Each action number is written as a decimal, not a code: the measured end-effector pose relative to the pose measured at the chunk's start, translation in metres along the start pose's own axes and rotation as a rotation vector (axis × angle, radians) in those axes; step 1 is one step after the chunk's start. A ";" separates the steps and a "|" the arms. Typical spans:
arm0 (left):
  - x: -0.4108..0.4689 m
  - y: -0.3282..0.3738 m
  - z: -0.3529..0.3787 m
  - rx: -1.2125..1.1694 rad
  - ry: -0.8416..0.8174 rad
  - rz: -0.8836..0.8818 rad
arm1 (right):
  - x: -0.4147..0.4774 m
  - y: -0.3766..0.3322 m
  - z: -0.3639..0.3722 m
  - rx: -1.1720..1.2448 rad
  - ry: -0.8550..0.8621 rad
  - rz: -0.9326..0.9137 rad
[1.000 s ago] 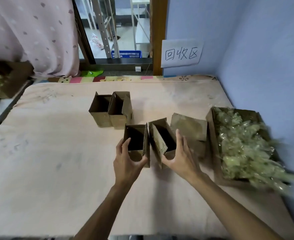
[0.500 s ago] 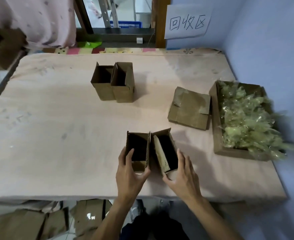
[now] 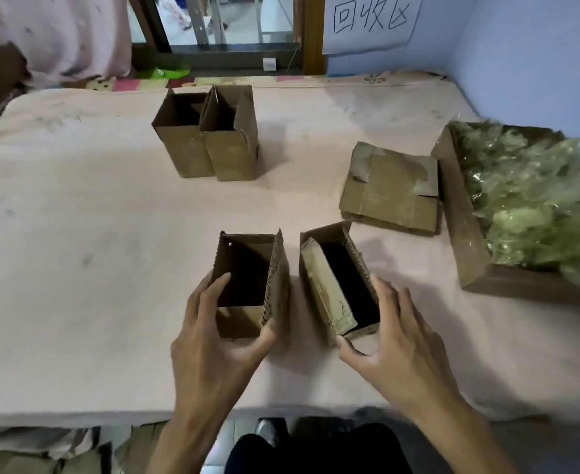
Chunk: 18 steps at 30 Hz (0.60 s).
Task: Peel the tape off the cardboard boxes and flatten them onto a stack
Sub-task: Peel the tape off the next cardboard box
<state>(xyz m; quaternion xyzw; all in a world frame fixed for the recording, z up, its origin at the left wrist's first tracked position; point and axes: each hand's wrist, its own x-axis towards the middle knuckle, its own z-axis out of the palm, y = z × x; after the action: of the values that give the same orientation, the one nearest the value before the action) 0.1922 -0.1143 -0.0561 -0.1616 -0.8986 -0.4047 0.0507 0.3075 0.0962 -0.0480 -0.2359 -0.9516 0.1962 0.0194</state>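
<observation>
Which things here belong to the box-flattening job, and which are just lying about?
Job: left hand, left near box; right hand, right near box; far box pair; flattened stack; bin of crumpled wrap, probably tape.
Lying about: paper sign, pink curtain, floor cardboard.

open near boxes point(image 3: 244, 319), far boxes point(image 3: 230, 155), flattened stack point(image 3: 391, 189)

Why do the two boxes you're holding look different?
The left box stands straight; the right box sits askew. The right box has a pale flap lying inside; the left box shows only dark inside. Both are brown cardboard, open on top.
</observation>
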 end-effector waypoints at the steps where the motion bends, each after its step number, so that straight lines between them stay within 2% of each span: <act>1: 0.000 -0.007 -0.003 0.008 0.012 0.008 | 0.000 0.002 0.000 0.005 0.003 0.000; 7: 0.004 -0.038 0.009 -0.003 0.189 0.152 | 0.001 0.008 0.012 -0.072 0.096 -0.058; 11: 0.005 -0.043 0.026 0.066 0.220 0.294 | -0.001 0.011 0.014 -0.010 0.165 -0.107; 18: -0.002 -0.035 0.025 0.069 0.199 0.281 | -0.012 0.009 0.021 0.036 0.228 -0.130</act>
<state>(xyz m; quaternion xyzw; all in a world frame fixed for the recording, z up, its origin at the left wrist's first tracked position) 0.1834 -0.1177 -0.0979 -0.2429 -0.8711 -0.3766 0.2008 0.3192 0.0905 -0.0700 -0.1941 -0.9529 0.1833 0.1441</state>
